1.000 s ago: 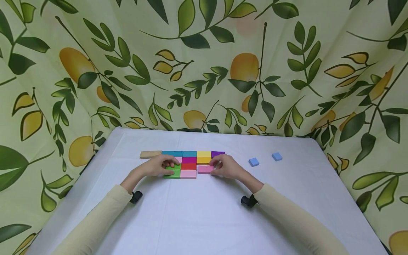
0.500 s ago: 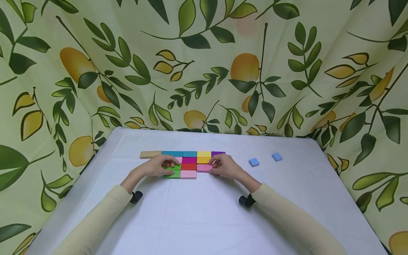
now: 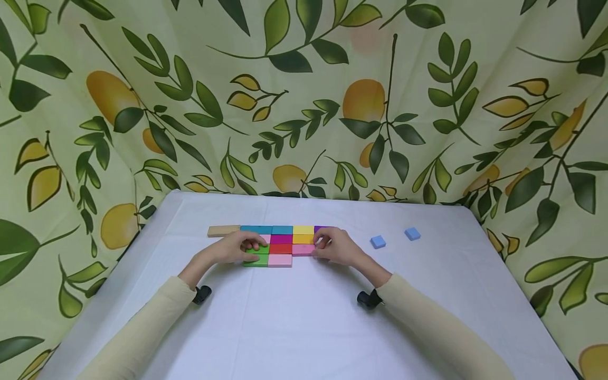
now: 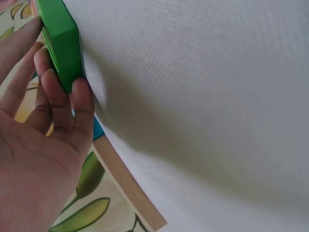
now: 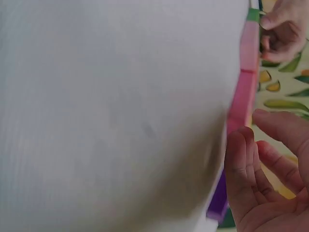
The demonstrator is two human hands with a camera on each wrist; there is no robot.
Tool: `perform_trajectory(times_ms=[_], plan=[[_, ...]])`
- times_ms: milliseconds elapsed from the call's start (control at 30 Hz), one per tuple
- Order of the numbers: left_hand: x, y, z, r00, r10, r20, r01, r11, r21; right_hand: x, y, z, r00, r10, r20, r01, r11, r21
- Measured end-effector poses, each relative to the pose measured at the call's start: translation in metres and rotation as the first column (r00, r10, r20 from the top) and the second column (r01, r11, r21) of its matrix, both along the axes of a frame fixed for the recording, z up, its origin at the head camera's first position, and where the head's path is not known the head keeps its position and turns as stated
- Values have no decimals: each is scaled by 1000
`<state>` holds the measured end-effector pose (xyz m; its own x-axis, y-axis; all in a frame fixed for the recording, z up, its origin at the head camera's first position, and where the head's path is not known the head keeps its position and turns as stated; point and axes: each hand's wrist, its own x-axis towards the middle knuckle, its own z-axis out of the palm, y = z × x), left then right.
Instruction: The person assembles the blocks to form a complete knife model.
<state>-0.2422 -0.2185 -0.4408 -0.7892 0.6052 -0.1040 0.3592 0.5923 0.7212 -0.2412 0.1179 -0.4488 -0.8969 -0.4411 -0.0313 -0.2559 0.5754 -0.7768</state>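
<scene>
In the head view my left hand [image 3: 231, 247] rests at the left end of two green blocks [image 3: 256, 261], its bent fingers touching them. The left wrist view has those fingers loosely bent against the green block [image 4: 63, 38]. On the other side, my right hand [image 3: 339, 248] holds the right end of a deep pink block [image 3: 302, 250] between thumb and fingers. This block lies flat against the red block [image 3: 281, 248]. The right wrist view shows the fingertips at the end of the pink block [image 5: 241, 96], hiding part of it.
Above lie teal blocks [image 3: 282, 230], yellow ones [image 3: 303, 230], a magenta one [image 3: 281, 239] and a partly hidden purple one [image 3: 323, 228]. A light pink block [image 3: 280, 260] is in front. A bare wooden block [image 3: 224, 230] extends left. Two small blue blocks [image 3: 378, 241] lie right.
The right hand has slid the deep pink block a little to the left, closing the gap beside the red block. The left hand has stayed in place.
</scene>
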Motion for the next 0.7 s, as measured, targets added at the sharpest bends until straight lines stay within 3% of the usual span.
perform_trajectory(times_ms=[100,267,400,533,700], plan=[[0,-1,-1,1000,-4,-1,4,1000,5,-3,28,6,999,-2,-35,1,1000,-16],[0,-1,-3,1000,-17,-8,17,1000,16,-9,100,7,993,-35,-112,35,999,0],[0,1,-3,1000,-20,-7,20,1000,13,-7,145,3,995,-39,-87,44,998,53],[1,1,-2,1000,-7,1,7,1000,5,-6,161,-5,999,6,-35,-4,997,78],[2,0,-1,1000,-2,5,2,1000,2,-9,148,-9,999,11,-51,-7,998,69]])
